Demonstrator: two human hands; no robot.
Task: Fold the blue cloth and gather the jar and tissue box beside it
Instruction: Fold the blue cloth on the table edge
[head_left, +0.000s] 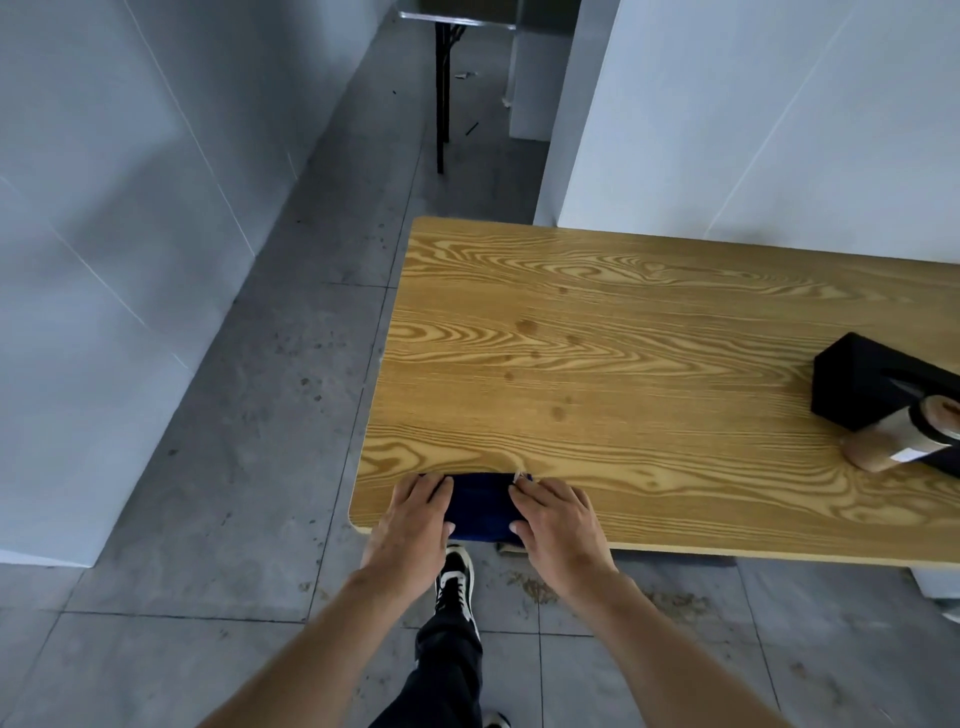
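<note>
The dark blue cloth (480, 506) lies as a small folded bundle at the near left corner of the wooden table (623, 338). My left hand (415, 519) rests flat on its left end and my right hand (558, 519) on its right end, fingers spread, so only the middle strip shows. A white tag sticks out by my right fingertips. Far to the right, a black tissue box (862, 379) sits at the frame's edge. A jar (893, 439) with a cork lid lies on its side against the box.
The table's near edge runs just under my wrists, and its left edge drops to a grey tiled floor (234, 467). White panels stand to the left and behind the table. My leg and black-and-white shoe (456, 582) are below the table edge.
</note>
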